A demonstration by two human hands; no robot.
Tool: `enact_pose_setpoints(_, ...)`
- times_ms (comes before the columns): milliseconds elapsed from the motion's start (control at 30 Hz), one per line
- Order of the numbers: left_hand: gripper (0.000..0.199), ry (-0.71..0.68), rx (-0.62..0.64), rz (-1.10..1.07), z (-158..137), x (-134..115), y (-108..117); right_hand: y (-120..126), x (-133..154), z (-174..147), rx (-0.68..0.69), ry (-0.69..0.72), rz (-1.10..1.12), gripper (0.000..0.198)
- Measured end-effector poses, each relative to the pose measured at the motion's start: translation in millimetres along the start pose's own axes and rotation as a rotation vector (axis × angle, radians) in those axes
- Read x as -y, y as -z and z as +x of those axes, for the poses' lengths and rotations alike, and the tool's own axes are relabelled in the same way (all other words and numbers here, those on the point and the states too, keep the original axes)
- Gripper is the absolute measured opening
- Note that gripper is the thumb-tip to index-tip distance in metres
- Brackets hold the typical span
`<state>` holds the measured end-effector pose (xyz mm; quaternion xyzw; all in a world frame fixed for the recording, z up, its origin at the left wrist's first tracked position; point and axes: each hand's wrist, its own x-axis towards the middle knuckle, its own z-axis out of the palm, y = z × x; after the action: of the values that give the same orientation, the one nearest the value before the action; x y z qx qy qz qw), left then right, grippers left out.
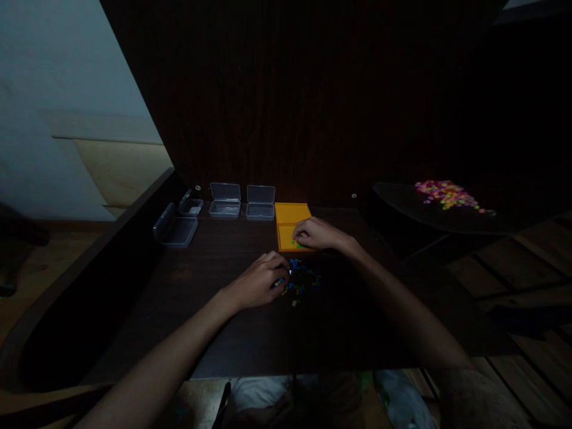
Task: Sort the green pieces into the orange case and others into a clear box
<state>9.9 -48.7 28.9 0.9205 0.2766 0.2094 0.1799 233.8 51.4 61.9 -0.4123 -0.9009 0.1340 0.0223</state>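
Observation:
Small blue, green and yellow pieces (pixel 300 287) lie scattered on the dark table; their kind is too small to make out. My left hand (pixel 261 279) rests at the left edge of this pile, fingers curled and thumb bent in towards them. Bits of colour show between thumb and forefinger, but whether one is gripped is unclear. Over the front part of an opened yellow box (pixel 292 213), my right hand (pixel 315 232) is closed with its fingertips pointing down. Several green pieces (pixel 297 243) lie in the box just under those fingertips. Anything inside the pinch is hidden.
Along the back stand two opened clear plastic cases (pixel 224 208) (pixel 260 211). Two more opened cases, a small one (pixel 191 207) and a larger one (pixel 179 231), are at the left by the raised side panel (pixel 89 262). A pink and yellow heap (pixel 449 195) lies on a shelf at right.

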Motion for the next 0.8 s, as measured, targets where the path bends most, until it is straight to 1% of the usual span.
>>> enact_pose_setpoints(100, 0.013, 0.005, 0.007, 0.001, 0.3, -0.8, 0.7, -1.8, -0.3, -2.2, -0.011, 0.038, 0.005, 0.033)
enact_pose_setpoints(267, 0.013, 0.007, 0.022, 0.009, 0.6, -0.5, 1.4, -3.4, 1.3, -5.7, 0.001, 0.045, 0.001, 0.034)
enact_pose_setpoints(433, 0.013, -0.004, 0.02, 0.009, 0.3, 1.5, 0.4, 4.8, 1.9, -14.2, -0.058, 0.07, 0.047, 0.036)
enact_pose_setpoints(600, 0.013, -0.014, 0.016, 0.019, 0.2, 2.4, 0.0, 8.5, 1.8, -35.7, -0.082, 0.074, 0.059, 0.035)
enact_pose_setpoints(700, 0.013, -0.022, 0.016, 0.019, 0.1, 2.7, 0.1, 2.7, 2.8, -54.2, -0.108, 0.085, 0.092, 0.033)
enact_pose_setpoints(800, 0.014, -0.021, 0.017, 0.014, 0.0, 3.6, -0.3, -8.3, 5.1, -71.8, -0.155, 0.115, 0.163, 0.027)
